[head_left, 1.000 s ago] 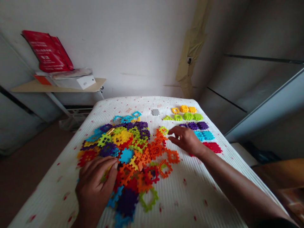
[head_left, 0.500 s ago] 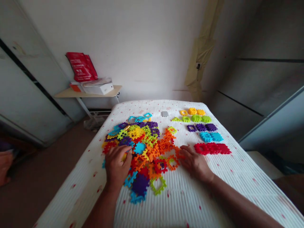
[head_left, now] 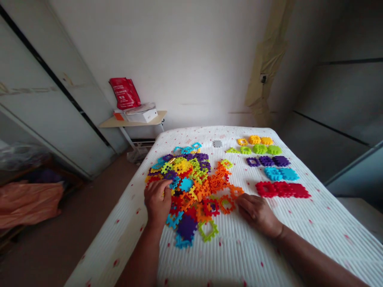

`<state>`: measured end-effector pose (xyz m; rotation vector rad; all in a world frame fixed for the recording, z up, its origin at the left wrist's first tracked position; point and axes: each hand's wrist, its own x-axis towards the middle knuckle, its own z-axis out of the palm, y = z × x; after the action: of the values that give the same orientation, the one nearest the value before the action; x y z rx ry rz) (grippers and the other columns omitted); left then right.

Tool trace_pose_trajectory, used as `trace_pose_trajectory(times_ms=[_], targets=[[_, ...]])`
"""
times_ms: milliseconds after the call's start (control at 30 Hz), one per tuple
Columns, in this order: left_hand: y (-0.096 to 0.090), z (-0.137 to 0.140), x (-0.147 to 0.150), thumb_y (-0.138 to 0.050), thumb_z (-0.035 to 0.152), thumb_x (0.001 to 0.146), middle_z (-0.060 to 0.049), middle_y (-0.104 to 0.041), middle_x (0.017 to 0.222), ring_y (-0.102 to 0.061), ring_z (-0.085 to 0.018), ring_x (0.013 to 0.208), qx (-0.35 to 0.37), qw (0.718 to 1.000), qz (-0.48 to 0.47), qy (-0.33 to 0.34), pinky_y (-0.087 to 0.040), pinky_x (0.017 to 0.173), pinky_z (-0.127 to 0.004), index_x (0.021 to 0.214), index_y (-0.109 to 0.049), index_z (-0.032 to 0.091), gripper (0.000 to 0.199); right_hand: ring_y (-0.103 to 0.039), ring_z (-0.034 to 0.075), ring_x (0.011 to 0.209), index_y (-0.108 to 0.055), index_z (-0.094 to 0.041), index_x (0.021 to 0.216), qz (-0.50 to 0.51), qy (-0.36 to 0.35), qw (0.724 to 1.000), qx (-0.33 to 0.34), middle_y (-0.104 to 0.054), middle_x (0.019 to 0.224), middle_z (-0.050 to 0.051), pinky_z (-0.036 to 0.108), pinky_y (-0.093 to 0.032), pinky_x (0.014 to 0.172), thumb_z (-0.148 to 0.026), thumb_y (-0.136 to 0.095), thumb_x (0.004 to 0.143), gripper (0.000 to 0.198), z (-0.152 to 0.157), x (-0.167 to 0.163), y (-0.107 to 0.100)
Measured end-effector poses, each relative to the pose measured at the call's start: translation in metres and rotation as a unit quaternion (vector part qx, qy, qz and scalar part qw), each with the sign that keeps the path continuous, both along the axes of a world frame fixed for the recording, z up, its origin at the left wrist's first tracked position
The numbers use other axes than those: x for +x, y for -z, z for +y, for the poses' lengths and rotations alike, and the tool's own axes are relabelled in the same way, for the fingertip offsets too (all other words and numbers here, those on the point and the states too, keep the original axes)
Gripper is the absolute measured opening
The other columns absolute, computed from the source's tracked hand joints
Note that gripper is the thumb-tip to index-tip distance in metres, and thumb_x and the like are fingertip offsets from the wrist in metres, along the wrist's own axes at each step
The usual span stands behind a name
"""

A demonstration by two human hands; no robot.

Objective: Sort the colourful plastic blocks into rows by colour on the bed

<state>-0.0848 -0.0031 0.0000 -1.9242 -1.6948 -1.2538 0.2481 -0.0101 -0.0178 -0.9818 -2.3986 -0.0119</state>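
A heap of interlocking plastic tiles (head_left: pixel 186 184) in several colours lies on the white bedding. My left hand (head_left: pixel 158 201) rests on the heap's left edge, thumb and index finger apart, with tiles under and beside the fingers. To the right, the fingers of my right hand (head_left: pixel 257 213) are curled and pressed together beside an orange frame tile (head_left: pixel 236 191); whatever is under them is hidden. Between the hands lie another orange frame tile (head_left: pixel 226 204), a red frame tile (head_left: pixel 211 207), a purple tile (head_left: pixel 187 228) and a green frame tile (head_left: pixel 208 230).
Tiles sorted by colour form rows at right: yellow (head_left: pixel 255 139), green (head_left: pixel 259 149), purple (head_left: pixel 266 161), blue (head_left: pixel 281 173) and red (head_left: pixel 283 189). A grey tile (head_left: pixel 217 144) lies alone at the back. Beyond the bed, a small table (head_left: pixel 133 121) carries a red bag (head_left: pixel 125 93).
The view has swung left, so everything appears further right. My right hand has drawn back slightly from the orange frame tile, its fingers more curled. My left hand stays at the heap.
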Motion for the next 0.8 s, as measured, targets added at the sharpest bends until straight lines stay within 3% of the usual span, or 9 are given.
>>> trace_pose_trajectory(times_ms=[367,800], targets=[[0.005,0.002,0.013,-0.046,0.016,0.079,-0.004,-0.069,0.083,-0.06,-0.02,0.08,-0.035,0.998,0.037,0.025,-0.043,0.078,-0.035,0.082,-0.067,0.02,0.021,-0.051,0.014,0.062,-0.055,-0.016,0.082,-0.033,-0.025,0.999,-0.007,-0.057,0.072,0.005,0.026,-0.035,0.057,-0.012,-0.037,0.086,0.019,-0.003,-0.005,0.001],[0.008,0.004,0.012,-0.048,0.013,0.078,-0.003,-0.07,0.081,-0.06,-0.019,0.077,-0.005,0.996,0.082,0.031,-0.043,0.075,-0.033,0.081,-0.065,0.021,0.019,-0.051,0.012,0.062,-0.05,-0.018,0.075,0.021,0.002,0.998,-0.059,-0.055,0.071,0.003,0.022,-0.032,0.056,-0.011,-0.039,0.083,0.016,-0.001,-0.003,-0.002]])
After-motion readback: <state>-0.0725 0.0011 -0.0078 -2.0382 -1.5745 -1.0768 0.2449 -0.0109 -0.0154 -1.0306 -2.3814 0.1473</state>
